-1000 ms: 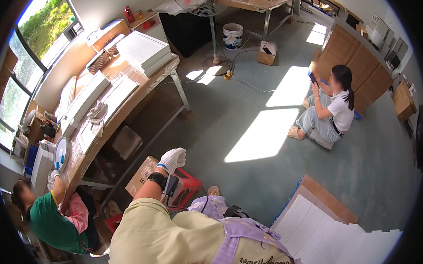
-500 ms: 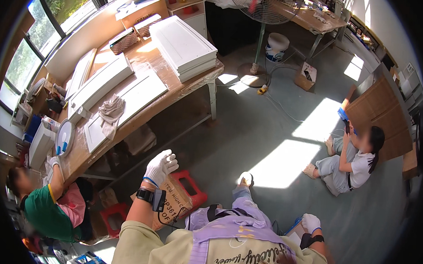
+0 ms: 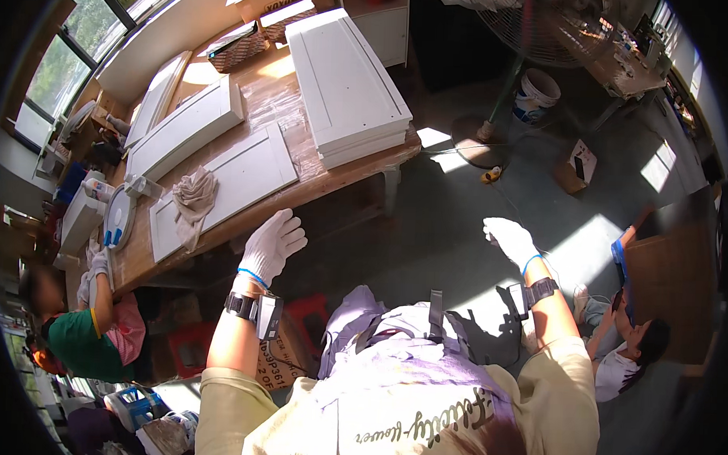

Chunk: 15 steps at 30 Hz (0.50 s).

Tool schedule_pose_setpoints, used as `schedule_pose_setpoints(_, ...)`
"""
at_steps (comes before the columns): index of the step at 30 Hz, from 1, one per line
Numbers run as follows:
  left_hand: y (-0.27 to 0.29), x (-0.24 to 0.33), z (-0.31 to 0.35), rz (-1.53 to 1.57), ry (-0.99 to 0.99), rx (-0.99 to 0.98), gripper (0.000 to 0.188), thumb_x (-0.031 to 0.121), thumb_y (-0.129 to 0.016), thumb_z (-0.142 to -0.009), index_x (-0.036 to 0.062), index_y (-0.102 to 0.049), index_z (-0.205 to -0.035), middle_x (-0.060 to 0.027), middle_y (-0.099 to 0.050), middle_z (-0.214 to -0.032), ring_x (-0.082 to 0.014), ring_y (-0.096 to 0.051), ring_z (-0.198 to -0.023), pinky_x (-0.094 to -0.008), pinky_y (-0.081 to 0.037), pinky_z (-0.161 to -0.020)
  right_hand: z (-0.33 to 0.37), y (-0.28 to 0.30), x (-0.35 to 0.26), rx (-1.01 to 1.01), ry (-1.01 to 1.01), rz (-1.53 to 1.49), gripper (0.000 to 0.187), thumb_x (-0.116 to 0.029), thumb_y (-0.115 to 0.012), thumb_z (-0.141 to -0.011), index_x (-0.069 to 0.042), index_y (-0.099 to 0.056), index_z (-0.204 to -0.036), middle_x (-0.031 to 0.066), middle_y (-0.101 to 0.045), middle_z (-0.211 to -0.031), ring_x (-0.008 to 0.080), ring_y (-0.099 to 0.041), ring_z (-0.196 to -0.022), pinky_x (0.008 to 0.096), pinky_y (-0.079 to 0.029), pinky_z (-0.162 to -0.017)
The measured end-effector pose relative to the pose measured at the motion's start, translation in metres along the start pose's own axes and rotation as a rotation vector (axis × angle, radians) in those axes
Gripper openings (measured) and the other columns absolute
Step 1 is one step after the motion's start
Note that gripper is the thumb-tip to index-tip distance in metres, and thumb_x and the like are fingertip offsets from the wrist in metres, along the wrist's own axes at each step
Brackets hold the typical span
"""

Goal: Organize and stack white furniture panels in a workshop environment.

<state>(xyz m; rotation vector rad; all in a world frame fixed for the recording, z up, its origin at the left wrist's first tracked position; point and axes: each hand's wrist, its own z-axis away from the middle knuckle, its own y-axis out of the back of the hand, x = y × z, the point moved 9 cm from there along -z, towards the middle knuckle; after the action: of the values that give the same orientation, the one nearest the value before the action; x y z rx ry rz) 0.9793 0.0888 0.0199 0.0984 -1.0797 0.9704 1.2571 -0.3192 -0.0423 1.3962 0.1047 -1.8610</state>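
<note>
My left hand (image 3: 273, 244), in a white knitted glove, is raised just off the near edge of the work table (image 3: 317, 180). Its fingers are loosely bent and apart, with nothing in them. The right hand (image 3: 509, 239), gloved alike, reaches forward over the floor, fingers loosely extended toward the left; no held thing shows. Nearest the left hand on the table lies a flat white panel (image 3: 262, 166) with a crumpled pale cloth (image 3: 195, 196) on it. A stack of white panels (image 3: 349, 82) stands at the table's right end.
At the left, a co-worker in a green shirt (image 3: 95, 350) handles things by a round tray (image 3: 120, 219). Another person (image 3: 620, 357) sits on the floor at right. A fan (image 3: 501, 96), bucket (image 3: 537, 95) and open carton (image 3: 574, 167) stand beyond; a cardboard box (image 3: 283, 353) sits below my left arm.
My right hand has risen from low at my right side, beside a blue-edged object, to out in front. My left hand remains raised. The view has shifted, bringing the table closer.
</note>
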Motion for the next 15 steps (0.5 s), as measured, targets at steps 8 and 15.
schedule_pose_setpoints(8, -0.035, 0.049, -0.15, -0.087, 0.088, 0.066, 0.05, 0.036, -0.048, -0.091, -0.0006, -0.037, -0.123, -0.0208, -0.044, -0.123, -0.034, -0.047, -0.108, -0.0448, -0.042, -0.09, -0.161, -0.068, -0.187, 0.123, 0.232, 0.13, 0.052, -0.043, -0.044, -0.086, -0.004, -0.052, -0.12, 0.0141, -0.059, -0.111, 0.0249, -0.055, -0.105, 0.0311, -0.04, -0.09)
schedule_pose_setpoints(15, -0.067, 0.043, -0.242, -0.183, 0.146, -0.485, 0.059, -0.002, -0.048, -0.085, -0.0008, -0.02, -0.137, -0.0211, -0.029, -0.138, -0.0396, -0.04, -0.12, -0.0421, -0.041, -0.095, -0.195, -0.098, -0.234, 0.156, 0.0, 0.381, 0.044, -0.044, -0.04, -0.084, -0.011, -0.054, -0.108, 0.0154, -0.058, -0.109, 0.0335, -0.052, -0.104, 0.0388, -0.041, -0.088)
